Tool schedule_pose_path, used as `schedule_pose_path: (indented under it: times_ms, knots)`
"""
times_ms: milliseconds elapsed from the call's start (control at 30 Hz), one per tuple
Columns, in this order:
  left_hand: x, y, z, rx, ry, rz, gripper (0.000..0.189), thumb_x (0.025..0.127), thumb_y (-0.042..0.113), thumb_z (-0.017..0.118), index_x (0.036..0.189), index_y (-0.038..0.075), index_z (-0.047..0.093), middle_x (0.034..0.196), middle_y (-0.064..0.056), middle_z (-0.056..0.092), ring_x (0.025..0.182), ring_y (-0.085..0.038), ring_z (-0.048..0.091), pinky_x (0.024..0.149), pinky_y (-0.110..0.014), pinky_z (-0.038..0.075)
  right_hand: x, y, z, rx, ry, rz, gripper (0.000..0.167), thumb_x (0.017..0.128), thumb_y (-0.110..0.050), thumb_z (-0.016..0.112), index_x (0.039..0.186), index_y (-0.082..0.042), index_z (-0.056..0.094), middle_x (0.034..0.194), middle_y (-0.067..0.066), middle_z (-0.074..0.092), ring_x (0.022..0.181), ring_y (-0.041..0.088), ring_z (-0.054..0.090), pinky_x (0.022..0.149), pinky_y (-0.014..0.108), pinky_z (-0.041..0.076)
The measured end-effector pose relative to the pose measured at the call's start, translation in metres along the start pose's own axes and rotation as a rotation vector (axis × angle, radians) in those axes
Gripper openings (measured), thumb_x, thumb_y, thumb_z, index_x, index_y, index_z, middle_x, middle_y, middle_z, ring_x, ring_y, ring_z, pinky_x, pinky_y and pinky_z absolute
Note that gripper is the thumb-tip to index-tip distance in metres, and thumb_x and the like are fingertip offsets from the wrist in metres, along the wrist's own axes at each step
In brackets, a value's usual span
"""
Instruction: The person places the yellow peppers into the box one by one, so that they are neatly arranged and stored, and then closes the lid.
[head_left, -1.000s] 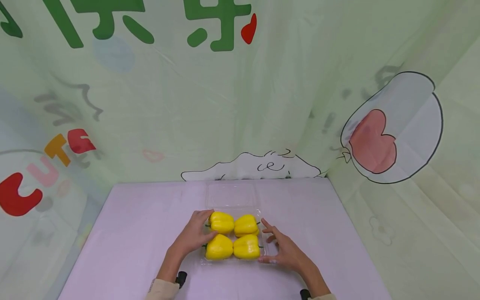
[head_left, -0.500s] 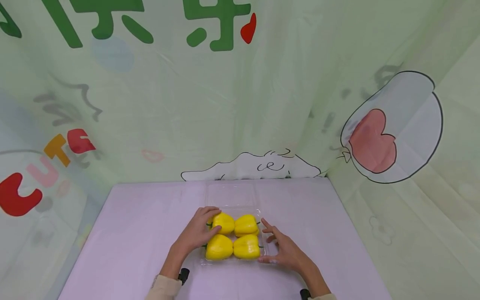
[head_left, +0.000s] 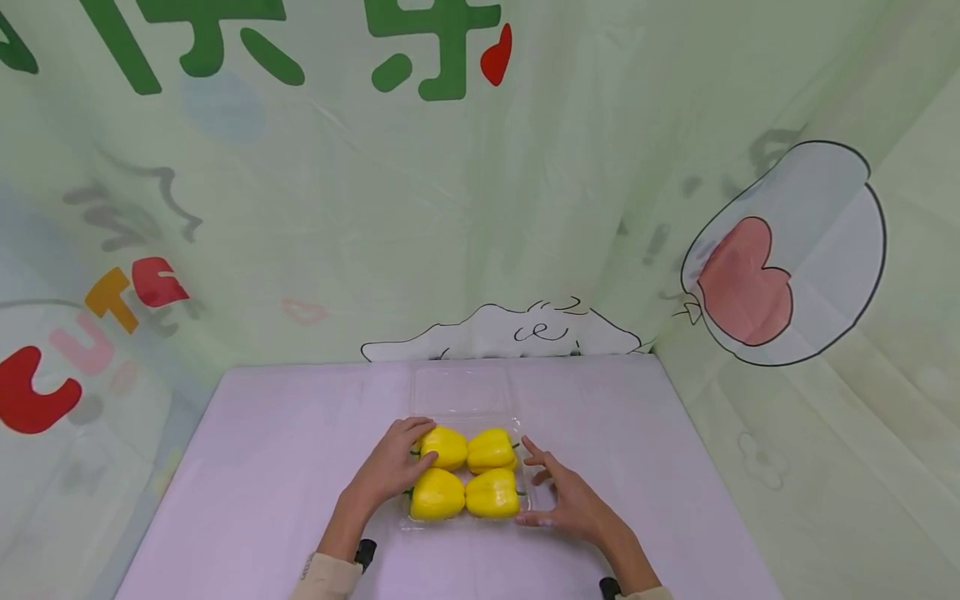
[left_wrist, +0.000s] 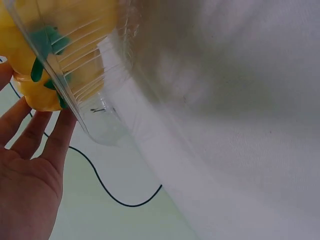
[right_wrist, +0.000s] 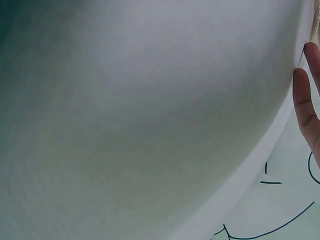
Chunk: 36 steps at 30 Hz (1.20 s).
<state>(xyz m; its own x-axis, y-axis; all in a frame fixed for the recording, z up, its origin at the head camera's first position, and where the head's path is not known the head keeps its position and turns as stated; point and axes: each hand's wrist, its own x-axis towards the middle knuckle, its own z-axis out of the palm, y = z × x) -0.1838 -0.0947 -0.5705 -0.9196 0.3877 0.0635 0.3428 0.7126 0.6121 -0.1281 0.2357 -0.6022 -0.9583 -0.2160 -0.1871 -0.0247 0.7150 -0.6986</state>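
Several yellow bell peppers with green stems lie in two rows in a clear plastic clamshell box (head_left: 524, 483), its lid (head_left: 460, 390) folded back behind it. My left hand (head_left: 393, 458) holds the back left bell pepper (head_left: 447, 448) between thumb and fingers. In the left wrist view, the fingers of that hand (left_wrist: 30, 185) reach over the box wall (left_wrist: 86, 65) onto the pepper. At the box's right side my right hand (head_left: 573, 502) rests with fingers spread, the thumb by the front right bell pepper (head_left: 492, 493). The back right pepper (head_left: 489, 450) sits beside its forefinger.
The box stands on a table with a pale lilac cover (head_left: 300, 442). A printed light green curtain (head_left: 375, 208) rises behind the table and along both sides. Black wrist cameras (head_left: 365, 552) sit at both sleeves.
My left hand moved right and further over the back left pepper, pushing it slightly inward, then eased back a little to the left with it. The right hand has stayed in place.
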Motion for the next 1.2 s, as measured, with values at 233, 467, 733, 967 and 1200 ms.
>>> schedule_pose_path:
  times_ms: [233, 467, 733, 967, 1200]
  knots:
    - [0.0019, -0.0007, -0.0008, 0.024, -0.036, -0.010, 0.053, 0.102, 0.028, 0.071, 0.149, 0.006, 0.060, 0.154, -0.010, 0.059, 0.141, -0.031, 0.055, 0.120, -0.050, 0.047, -0.0002, -0.0011, -0.0002, -0.001, 0.006, 0.000, 0.121, 0.070, -0.060, 0.094, 0.168, -0.037, 0.026, 0.149, -0.001, 0.062, 0.119, 0.021, 0.063, 0.107, 0.060, 0.054]
    - [0.0014, -0.0005, -0.0004, 0.051, -0.051, -0.009, 0.055, 0.103, 0.029, 0.070, 0.150, 0.004, 0.058, 0.155, -0.011, 0.058, 0.138, -0.030, 0.056, 0.119, -0.048, 0.049, 0.0006, -0.0006, -0.0001, 0.011, 0.001, -0.003, 0.121, 0.070, -0.059, 0.094, 0.168, -0.035, 0.027, 0.151, 0.000, 0.062, 0.120, 0.022, 0.064, 0.108, 0.060, 0.054]
    - [0.0004, -0.0030, 0.0023, 0.094, -0.053, 0.009, 0.056, 0.104, 0.030, 0.068, 0.151, 0.002, 0.057, 0.154, -0.013, 0.058, 0.138, -0.031, 0.055, 0.119, -0.048, 0.049, 0.0008, 0.0020, 0.0007, 0.000, 0.001, -0.014, 0.122, 0.070, -0.060, 0.093, 0.168, -0.035, 0.026, 0.151, 0.001, 0.062, 0.120, 0.022, 0.064, 0.107, 0.058, 0.054]
    - [-0.0003, -0.0030, 0.0053, 0.040, -0.024, -0.024, 0.055, 0.104, 0.031, 0.068, 0.151, 0.005, 0.056, 0.156, -0.011, 0.057, 0.140, -0.031, 0.054, 0.120, -0.049, 0.047, 0.0014, 0.0038, 0.0008, 0.007, -0.001, -0.012, 0.122, 0.071, -0.060, 0.093, 0.169, -0.035, 0.025, 0.151, 0.001, 0.062, 0.120, 0.022, 0.064, 0.107, 0.057, 0.054]
    - [-0.0014, -0.0066, 0.0047, -0.154, 0.090, -0.061, 0.041, 0.104, 0.022, 0.067, 0.144, 0.011, 0.063, 0.148, -0.009, 0.063, 0.132, -0.030, 0.062, 0.110, -0.048, 0.056, -0.0001, 0.0027, 0.0001, 0.006, -0.009, -0.005, 0.121, 0.069, -0.064, 0.092, 0.167, -0.038, 0.027, 0.153, -0.001, 0.061, 0.119, 0.019, 0.064, 0.106, 0.053, 0.055]
